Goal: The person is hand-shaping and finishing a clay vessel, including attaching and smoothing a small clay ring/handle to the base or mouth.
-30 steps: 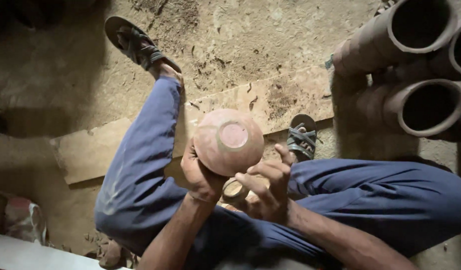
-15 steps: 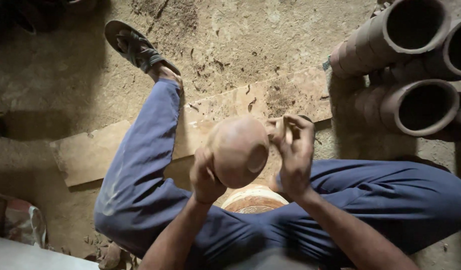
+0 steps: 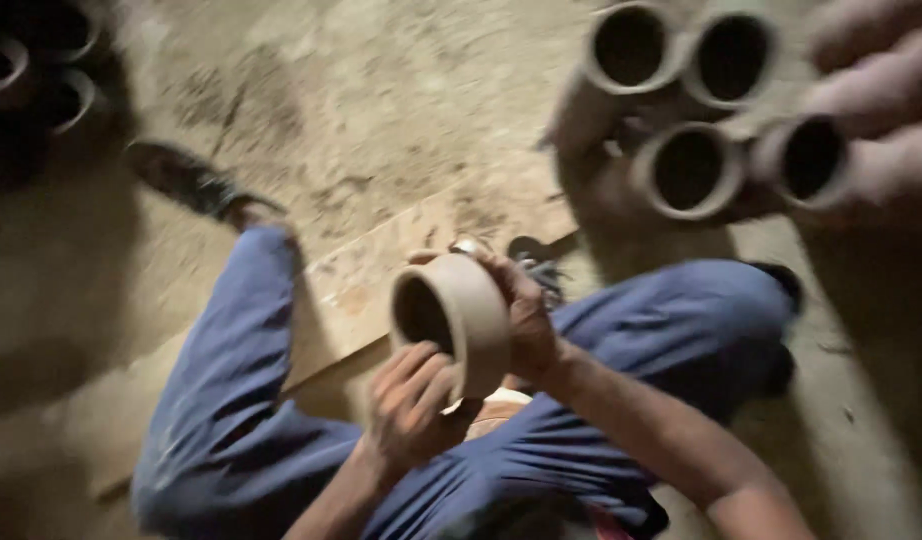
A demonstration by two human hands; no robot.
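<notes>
Head view shows your hands, left [image 3: 411,405] and right [image 3: 526,315], gripping the round brown unfired clay pot [image 3: 451,320] above your lap, mouth turned leftward; its body looks formed, any finishing remains.

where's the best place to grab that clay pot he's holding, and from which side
Take the clay pot by its round outer wall, from two opposite sides, as the left hand and right hand do now. It lies tipped, its open mouth facing left, so the thin rim is probably best left alone. A palm under the lower wall likely steadies it.
</notes>
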